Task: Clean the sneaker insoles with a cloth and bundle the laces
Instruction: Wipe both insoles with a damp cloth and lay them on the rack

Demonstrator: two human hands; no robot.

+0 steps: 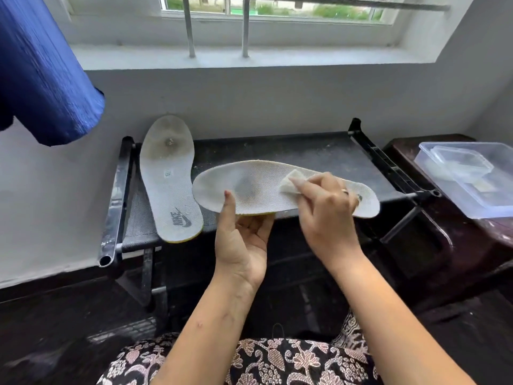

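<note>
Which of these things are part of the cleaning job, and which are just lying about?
In the job: held insole, gripped by the left hand; white cloth, pinched in the right hand; second insole on the black rack.
Just lying about: clear plastic box; hanging blue fabric. No laces in view.

One grey-smudged white insole (pixel 258 187) lies held sideways under a small white cloth (pixel 291 183); another insole (pixel 169 179) rests flat alongside.
</note>
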